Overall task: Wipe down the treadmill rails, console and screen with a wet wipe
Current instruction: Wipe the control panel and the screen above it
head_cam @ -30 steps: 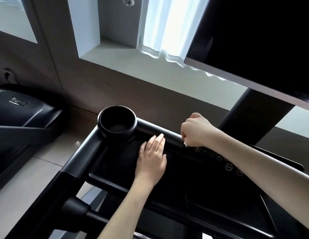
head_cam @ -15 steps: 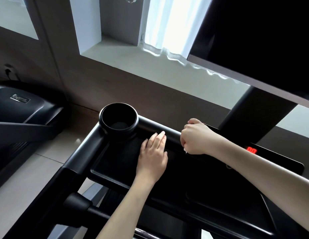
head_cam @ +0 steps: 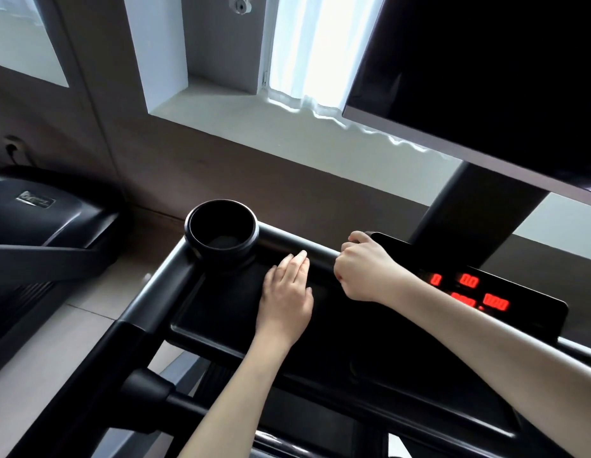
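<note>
Right hand (head_cam: 363, 269), curled into a fist whose contents cannot be told, rests on the treadmill's front rail (head_cam: 287, 241). Left hand (head_cam: 287, 292) lies flat on the console (head_cam: 218, 312), cup holder (head_cam: 221, 229) at its eleven o'clock.

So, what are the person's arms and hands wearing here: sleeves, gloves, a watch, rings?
Nothing visible. The left hand and right hand are ungloved, with no watch, bracelet or rings showing, and no sleeve appears anywhere up to the frame edge.
</note>
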